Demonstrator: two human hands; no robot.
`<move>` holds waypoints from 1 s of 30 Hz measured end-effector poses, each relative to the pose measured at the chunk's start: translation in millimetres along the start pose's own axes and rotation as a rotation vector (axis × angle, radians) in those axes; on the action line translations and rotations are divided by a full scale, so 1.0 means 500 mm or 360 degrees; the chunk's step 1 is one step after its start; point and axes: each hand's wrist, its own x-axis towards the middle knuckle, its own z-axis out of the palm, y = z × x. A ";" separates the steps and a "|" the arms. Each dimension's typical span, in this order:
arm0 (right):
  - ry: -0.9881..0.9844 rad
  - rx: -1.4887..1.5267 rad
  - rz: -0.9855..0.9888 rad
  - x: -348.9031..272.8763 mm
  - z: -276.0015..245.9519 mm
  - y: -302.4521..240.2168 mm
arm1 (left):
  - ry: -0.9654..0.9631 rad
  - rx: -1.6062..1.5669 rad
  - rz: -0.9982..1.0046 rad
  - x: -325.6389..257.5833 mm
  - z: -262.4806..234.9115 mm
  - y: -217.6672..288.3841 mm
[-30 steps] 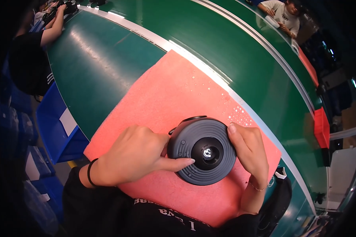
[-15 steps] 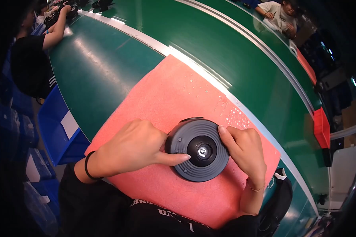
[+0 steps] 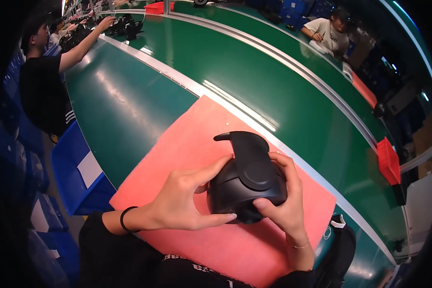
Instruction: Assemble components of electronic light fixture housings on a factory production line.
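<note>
Both my hands hold a rounded black appliance body [image 3: 225, 192] with a broad, curved handle-like arm ending in a hooked tip; its exact kind I cannot make out. My left hand [image 3: 180, 199] cups its left side, thumb along the lower edge and index finger at the upper left. From the right, my right hand [image 3: 290, 206] grips it, fingers behind and thumb on the near face. The grey ringed underside is hidden now. Beneath lies a pink cloth mat [image 3: 163, 168], with a few tiny shiny pieces [image 3: 227, 123] showing beyond the body.
A green workbench [image 3: 125, 96] surrounds the mat, with a metal rail and a green conveyor [image 3: 254, 72] beyond. A blue bin [image 3: 77, 177] stands at the left and a red bin [image 3: 389, 161] at the right. Co-workers sit at far left and far right. A black strap-like item [image 3: 343, 245] lies near my right arm.
The body has been turned over from its grey ringed underside to its black side with the arm. My hands have shifted their hold, and the view has tilted upward.
</note>
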 end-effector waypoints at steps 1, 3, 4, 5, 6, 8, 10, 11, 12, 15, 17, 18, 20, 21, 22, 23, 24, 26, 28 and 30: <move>0.0009 -0.0004 -0.0014 -0.002 -0.004 0.006 | -0.0011 0.0175 0.0093 0.003 0.000 0.006; 0.0093 -0.0205 -0.0260 -0.005 -0.015 0.020 | 0.0065 0.0249 0.0255 0.013 0.006 0.003; 0.0115 -0.0217 -0.0265 -0.005 -0.020 0.021 | 0.0075 0.0250 0.0282 0.020 0.009 0.007; 0.0170 -0.0197 -0.0224 -0.002 -0.026 0.022 | 0.0084 0.0250 0.0310 0.027 0.013 0.009; 0.0228 -0.0177 -0.0183 0.002 -0.033 0.023 | 0.0090 0.0229 0.0318 0.041 0.019 0.002; 0.0268 -0.0040 -0.0108 0.018 -0.031 0.030 | 0.0007 0.0214 0.0187 0.061 0.012 -0.008; 0.0227 0.0092 -0.0079 0.032 -0.036 0.026 | 0.0016 0.0013 0.0191 0.086 0.013 -0.013; 0.0252 0.0095 -0.0099 0.032 -0.039 0.022 | 0.0032 -0.0199 0.0173 0.099 0.012 -0.011; 0.0360 0.0023 -0.0193 0.030 -0.044 0.017 | -0.0100 -0.0318 -0.0001 0.108 -0.003 -0.008; 0.0319 0.0006 -0.0301 0.023 -0.068 0.006 | -0.0053 -0.0924 0.0281 0.166 0.012 -0.029; 0.0417 0.0152 -0.0231 0.021 -0.052 -0.002 | -0.0195 -0.1284 0.0192 0.197 0.036 -0.048; 0.0403 0.0239 -0.0199 0.023 -0.057 0.001 | -0.0228 -0.1411 0.0187 0.209 0.051 -0.050; 0.0431 -0.0012 -0.0291 0.024 -0.072 0.008 | -0.0196 -0.1734 0.0030 0.238 0.094 -0.077; 0.0507 -0.0122 -0.0405 0.026 -0.066 0.011 | -0.0117 -0.1929 -0.0058 0.249 0.109 -0.086; 0.0543 -0.0117 -0.0414 0.025 -0.073 0.016 | -0.0049 -0.1911 -0.0054 0.268 0.129 -0.094; 0.0576 -0.0079 -0.0324 0.026 -0.085 0.020 | -0.0088 -0.1899 -0.0060 0.280 0.154 -0.085; 0.0605 -0.0038 -0.0234 0.025 -0.094 0.025 | 0.0144 -0.1833 -0.0031 0.288 0.178 -0.074; 0.0708 -0.0026 -0.0239 0.024 -0.098 0.028 | 0.0445 -0.1715 -0.0005 0.302 0.201 -0.074; 0.0648 -0.0063 -0.0187 0.027 -0.110 0.025 | 0.0423 -0.1725 0.0003 0.315 0.205 -0.079; 0.0735 -0.0104 -0.0268 0.033 -0.114 0.029 | 0.0411 -0.1743 0.0006 0.324 0.205 -0.072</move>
